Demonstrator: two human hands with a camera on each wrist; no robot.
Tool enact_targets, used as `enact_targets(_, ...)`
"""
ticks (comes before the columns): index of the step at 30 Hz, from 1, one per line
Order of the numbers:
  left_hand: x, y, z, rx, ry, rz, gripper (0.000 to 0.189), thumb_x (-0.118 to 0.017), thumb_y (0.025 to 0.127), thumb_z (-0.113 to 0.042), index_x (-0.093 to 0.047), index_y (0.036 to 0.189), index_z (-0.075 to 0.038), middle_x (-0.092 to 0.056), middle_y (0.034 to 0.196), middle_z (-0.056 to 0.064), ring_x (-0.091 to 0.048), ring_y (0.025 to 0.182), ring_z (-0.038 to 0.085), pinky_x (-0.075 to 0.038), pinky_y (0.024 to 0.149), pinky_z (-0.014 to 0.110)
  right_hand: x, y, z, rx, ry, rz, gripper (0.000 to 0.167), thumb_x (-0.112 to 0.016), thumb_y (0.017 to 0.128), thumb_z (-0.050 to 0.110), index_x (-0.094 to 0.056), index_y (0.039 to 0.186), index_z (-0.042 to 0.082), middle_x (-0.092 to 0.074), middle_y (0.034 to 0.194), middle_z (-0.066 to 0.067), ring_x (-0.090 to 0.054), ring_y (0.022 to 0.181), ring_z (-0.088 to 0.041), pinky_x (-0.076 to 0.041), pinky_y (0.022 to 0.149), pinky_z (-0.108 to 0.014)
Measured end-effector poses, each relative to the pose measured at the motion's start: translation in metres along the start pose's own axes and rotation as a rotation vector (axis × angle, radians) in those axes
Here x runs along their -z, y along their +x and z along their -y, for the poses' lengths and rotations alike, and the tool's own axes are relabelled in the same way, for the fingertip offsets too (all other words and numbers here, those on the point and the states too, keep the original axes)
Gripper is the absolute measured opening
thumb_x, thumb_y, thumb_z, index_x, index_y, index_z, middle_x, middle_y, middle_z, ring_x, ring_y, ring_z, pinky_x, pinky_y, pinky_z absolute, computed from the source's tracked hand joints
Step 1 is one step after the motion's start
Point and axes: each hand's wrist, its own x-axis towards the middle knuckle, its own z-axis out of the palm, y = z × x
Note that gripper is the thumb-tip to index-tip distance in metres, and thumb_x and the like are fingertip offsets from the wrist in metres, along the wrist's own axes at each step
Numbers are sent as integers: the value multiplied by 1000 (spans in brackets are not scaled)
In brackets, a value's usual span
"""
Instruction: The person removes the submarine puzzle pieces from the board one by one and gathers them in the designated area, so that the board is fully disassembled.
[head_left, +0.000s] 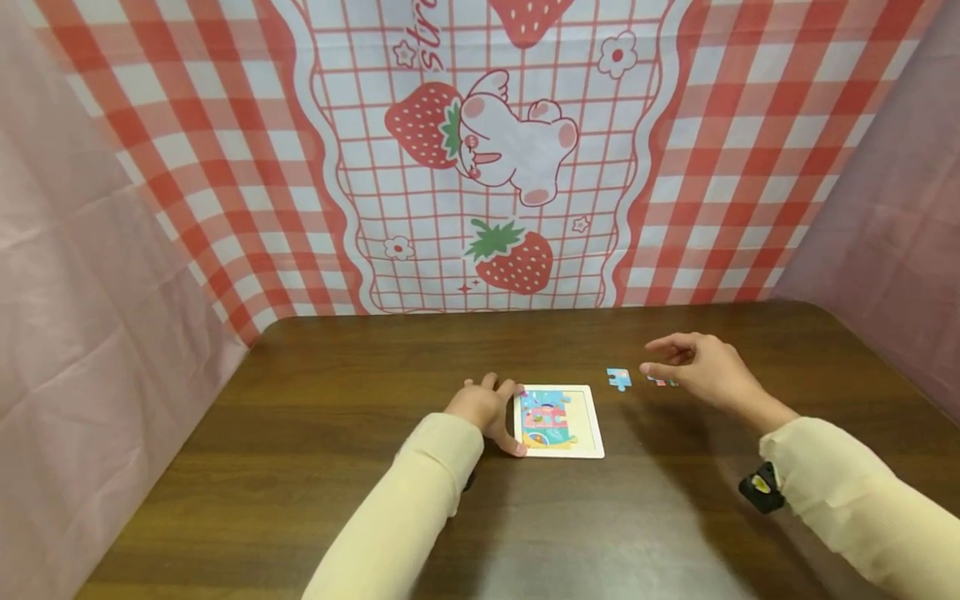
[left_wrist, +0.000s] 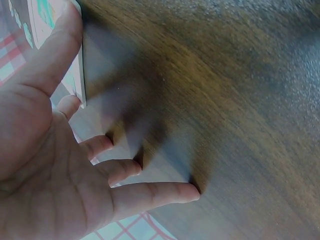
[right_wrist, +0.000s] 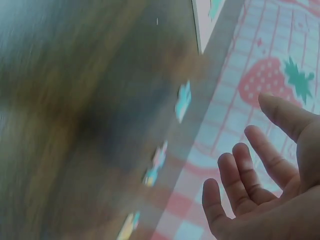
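A square jigsaw puzzle board [head_left: 596,427] with a pale border lies on the table, its left part covered by joined, colourful pieces. My left hand [head_left: 483,410] is at the board's left side, thumb and index fingertip touching its border, the other fingers spread on the table in the left wrist view. A light blue puzzle piece [head_left: 618,379] lies right of the board. My right hand [head_left: 705,367] hovers over another puzzle piece [head_left: 663,382], partly hidden by the fingers. The right wrist view shows this hand's fingers apart, with nothing between them.
A multicoloured piece [right_wrist: 160,155] and a yellowish piece [right_wrist: 129,227] lie farther along the brown wooden table [head_left: 600,517]. Behind the table hangs a red-and-white checked cloth [head_left: 712,167] with strawberries. Pink cloth [head_left: 112,292] bounds the left side.
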Motion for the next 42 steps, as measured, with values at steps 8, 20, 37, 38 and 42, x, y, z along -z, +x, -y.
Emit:
enact_targets(8,1,2,-1,2,17,9,92,-84,81,-47,-35,156,-26,-26,164,14,-26,148,48,-41,111,53,-34,2,25,29,39,10,38,-81,87,33,-76,112,4,-69,103,-14,-62,93,-26,-48,74,-35)
enact_targets(20,-1,0,-2,20,3,15,91,-84,82,-47,-35,156,-28,-24,166,12,-24,149,46,-40,112,54,-71,7,42,78,35,122,30,-83,87,28,-78,105,5,-67,96,-11,-62,89,-25,-53,75,-45)
enact_targets(37,-2,-2,0,4,24,-10,92,-85,80,-48,-37,156,-27,-28,164,13,-28,147,48,-44,108,56,-87,15,54,111,-96,111,24,-90,77,28,-80,91,11,-61,85,-2,-56,77,-17,-45,63,-34)
enact_targets(38,-2,-2,0,4,26,-10,92,-85,80,-48,-37,156,-27,-28,164,13,-28,147,48,-44,108,56,-87,16,54,112,-98,111,23,-90,77,27,-79,90,11,-60,84,-2,-56,76,-17,-45,64,-34)
enact_targets(42,-1,-2,2,4,21,-10,91,-84,80,-48,-38,156,-27,-28,164,13,-28,147,47,-43,109,56,-87,20,56,118,-93,126,23,-90,77,25,-77,88,9,-59,83,-2,-55,77,-17,-46,67,-35)
